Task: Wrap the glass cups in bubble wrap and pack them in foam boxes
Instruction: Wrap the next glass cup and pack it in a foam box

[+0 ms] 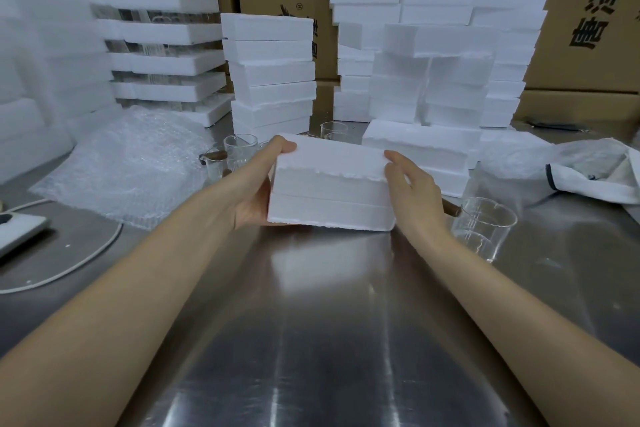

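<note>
- left hand (254, 199): bare; palm side and thumb (285, 146) in view, the other fingers out of sight.
- right hand (417, 196): bare; back of the hand in view, knuckles and tendons faintly marked; fingers (396, 159) slim, nails too small to tell.
- left forearm (138, 279): bare along its whole visible length, from the wrist to the lower left edge; slender, smooth.
- right forearm (523, 293): bare likewise, from the wrist to the lower right edge; slender, smooth.
</note>
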The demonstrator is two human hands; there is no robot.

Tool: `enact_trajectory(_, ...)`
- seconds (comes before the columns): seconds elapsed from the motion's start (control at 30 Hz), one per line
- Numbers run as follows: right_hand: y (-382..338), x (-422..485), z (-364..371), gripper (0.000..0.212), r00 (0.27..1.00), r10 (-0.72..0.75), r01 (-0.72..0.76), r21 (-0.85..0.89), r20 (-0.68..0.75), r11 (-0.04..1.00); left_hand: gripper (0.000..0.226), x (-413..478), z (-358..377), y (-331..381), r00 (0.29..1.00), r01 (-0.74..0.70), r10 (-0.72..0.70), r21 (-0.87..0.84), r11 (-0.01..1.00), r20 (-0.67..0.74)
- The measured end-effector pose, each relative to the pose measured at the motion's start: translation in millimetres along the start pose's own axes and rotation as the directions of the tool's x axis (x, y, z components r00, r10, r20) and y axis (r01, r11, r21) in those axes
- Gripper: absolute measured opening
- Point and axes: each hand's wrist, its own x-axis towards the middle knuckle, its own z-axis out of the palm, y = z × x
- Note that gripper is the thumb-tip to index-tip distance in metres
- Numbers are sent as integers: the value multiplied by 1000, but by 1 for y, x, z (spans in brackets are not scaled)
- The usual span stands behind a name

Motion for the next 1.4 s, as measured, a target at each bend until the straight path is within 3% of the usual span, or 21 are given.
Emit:
enact_trajectory(0.13,1,-4,15,38,994,-107,109,86,-22,990,37,-8,-12,14,998,-55,55,-33,998,-26)
enact_trajectory(0.23,-3,-6,29,27,993,-104,112,204,-50,972,33,-14,-27,30,990,-139,140,-244,960,-13)
enact_trajectory(0.33,-5,-12,38,28,956,-283,275,102,71,956,32,-21,-40,45,946,-324,299,-442,836,-128)
enact_trajectory(0.47,-22,21,66,39,891,-443,452,-121,99,884,35,-27,-38,49,878,-477,398,-421,771,-267)
enact_trajectory(0.53,-33,60,87,37,893,-406,446,-263,194,855,36,-28,-37,49,868,-494,404,-423,760,-288)
enact_trajectory(0.6,-41,106,106,37,927,-253,356,-435,276,827,35,-26,-37,48,863,-502,402,-428,751,-306)
enact_trajectory(0.7,-42,156,124,51,949,-2,232,-690,316,685,33,-18,-44,44,859,-506,380,-454,733,-343)
enact_trajectory(0.9,-27,188,139,62,874,274,151,-760,402,632,32,-8,-58,40,856,-517,394,-513,685,-335)
enact_trajectory(1.03,-18,188,135,56,875,249,203,-782,415,590,31,-4,-64,40,860,-509,391,-513,691,-327)
enact_trajectory(1.3,-28,150,128,47,849,186,295,-737,494,609,33,-6,-63,40,873,-481,343,-503,718,-346)
enact_trajectory(1.4,-35,123,125,48,855,204,257,-732,477,631,35,-5,-62,38,879,-465,320,-490,738,-353)
